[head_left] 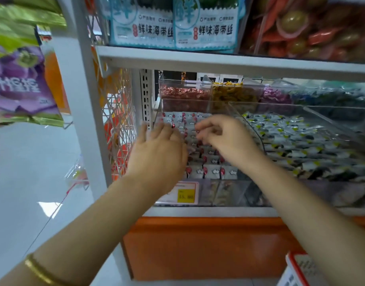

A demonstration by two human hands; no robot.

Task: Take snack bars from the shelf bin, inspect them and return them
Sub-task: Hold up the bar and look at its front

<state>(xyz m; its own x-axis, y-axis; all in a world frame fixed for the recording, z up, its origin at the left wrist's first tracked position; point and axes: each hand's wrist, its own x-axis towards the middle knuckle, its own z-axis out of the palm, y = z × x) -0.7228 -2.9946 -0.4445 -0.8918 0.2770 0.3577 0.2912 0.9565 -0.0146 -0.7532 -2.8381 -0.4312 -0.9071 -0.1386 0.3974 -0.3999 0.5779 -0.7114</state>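
Observation:
A clear plastic shelf bin (206, 194) at the left of the middle shelf holds several small white snack bars (213, 171) with red marks and cloud prints, packed in rows. My left hand (156, 149) hovers over the bin's left side with its fingers straight and spread, holding nothing. My right hand (223, 139) is over the middle of the bin, fingers loosely curled downward above the bars; the motion blur hides whether the fingertips touch a bar. Both forearms reach in from below.
A second clear bin (342, 186) of white, green and black packets sits to the right. Bins of pink, yellow and purple candies stand behind. The upper shelf (218, 62) hangs close overhead. A yellow price tag (185, 196) is on the bin front. A wire rack (117, 124) stands left.

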